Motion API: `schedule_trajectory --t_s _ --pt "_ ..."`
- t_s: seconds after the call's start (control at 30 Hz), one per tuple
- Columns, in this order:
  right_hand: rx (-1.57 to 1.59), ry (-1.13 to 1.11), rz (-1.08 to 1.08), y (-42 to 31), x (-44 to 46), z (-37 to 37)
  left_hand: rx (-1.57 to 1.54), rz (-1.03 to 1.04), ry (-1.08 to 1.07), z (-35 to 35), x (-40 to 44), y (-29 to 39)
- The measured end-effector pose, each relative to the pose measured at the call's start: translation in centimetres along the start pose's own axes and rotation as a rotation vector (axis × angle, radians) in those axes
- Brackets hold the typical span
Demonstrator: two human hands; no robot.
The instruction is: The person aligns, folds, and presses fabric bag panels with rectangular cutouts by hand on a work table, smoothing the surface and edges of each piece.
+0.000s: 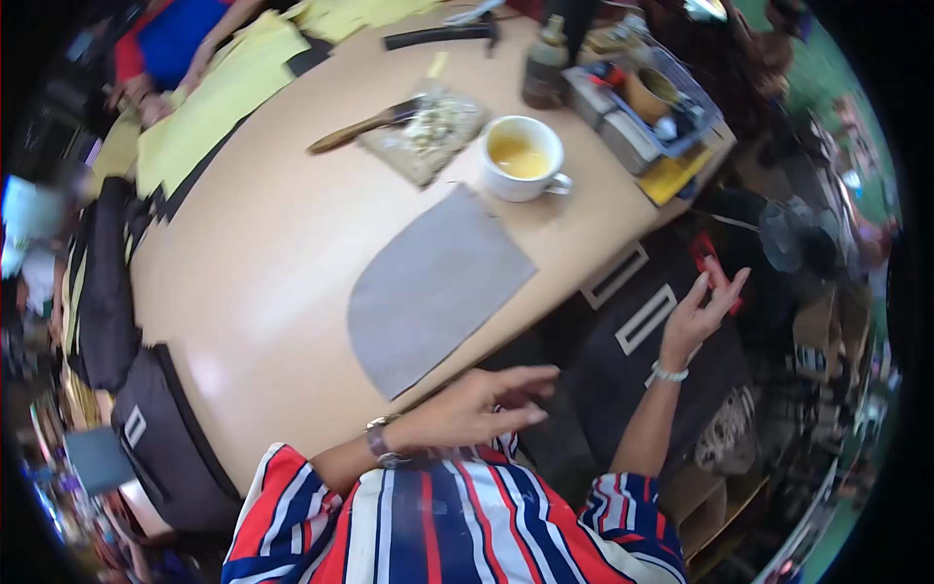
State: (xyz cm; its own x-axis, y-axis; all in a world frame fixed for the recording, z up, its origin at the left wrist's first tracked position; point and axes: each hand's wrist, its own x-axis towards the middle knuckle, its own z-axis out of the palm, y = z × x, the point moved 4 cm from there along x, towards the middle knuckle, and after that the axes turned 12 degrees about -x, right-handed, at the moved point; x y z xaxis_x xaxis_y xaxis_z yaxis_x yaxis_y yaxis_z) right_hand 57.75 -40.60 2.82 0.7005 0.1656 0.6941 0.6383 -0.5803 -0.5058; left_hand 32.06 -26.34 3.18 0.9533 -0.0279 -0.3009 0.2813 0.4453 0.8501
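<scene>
My left hand [474, 407] is over the table's front edge, fingers apart and pointing right, with nothing in it. To the right, beyond the table, my right hand [702, 311] is raised near a dark piece with pale rectangular frames [645, 319]. A red object [702, 250] shows behind its fingers; whether the hand holds it I cannot tell. A grey rounded panel [438, 287] lies flat on the table [253, 282]. Behind it stand a white cup of yellowish liquid [521, 159] and a board with crumbly pale material [425, 136], a wooden-handled brush [362, 128] resting on its edge.
A bottle [545, 68] and a blue basket of supplies [681, 97] stand at the back right. A hammer [440, 36] lies at the back. Yellow sheets [219, 117] lie before another person [175, 49]. Dark bags [165, 438] sit at the left edge.
</scene>
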Motion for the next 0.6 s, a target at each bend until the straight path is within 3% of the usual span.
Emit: schedule_trajectory --t_s 0.03,0.07,0.1,0.13,0.27,0.3,0.33,0.6 --pt "0.097 -0.094 0.082 -2.2 -1.5 0.9 0.103 0.052 0.13 -1.3 -1.7 1.5" --pt "-0.058 -0.129 -0.152 -5.3 -2.4 1.6 0.312 0.227 0.315 -2.7 -3.5 1.9" --pt "-0.087 -0.196 -0.234 -8.1 -3.5 2.5 0.527 0.393 0.502 -3.8 -5.5 2.3" --pt "-0.11 -0.261 -0.318 -10.8 -4.6 3.3 0.694 0.357 0.639 -4.6 -7.1 2.9" --pt "0.134 -0.477 -0.087 -13.3 -7.9 7.3 1.221 0.393 0.749 -6.9 -10.4 -1.2" --pt "0.164 -0.499 -0.046 -13.6 -8.2 7.9 1.234 0.386 0.769 -6.9 -11.1 -1.6" --pt "0.244 -0.615 0.152 -15.9 -7.9 7.4 1.242 0.382 0.786 -6.9 -11.7 -1.9" --pt "0.433 -0.929 -0.071 -27.6 -13.7 11.1 1.182 0.211 1.198 -10.8 -22.6 -3.7"
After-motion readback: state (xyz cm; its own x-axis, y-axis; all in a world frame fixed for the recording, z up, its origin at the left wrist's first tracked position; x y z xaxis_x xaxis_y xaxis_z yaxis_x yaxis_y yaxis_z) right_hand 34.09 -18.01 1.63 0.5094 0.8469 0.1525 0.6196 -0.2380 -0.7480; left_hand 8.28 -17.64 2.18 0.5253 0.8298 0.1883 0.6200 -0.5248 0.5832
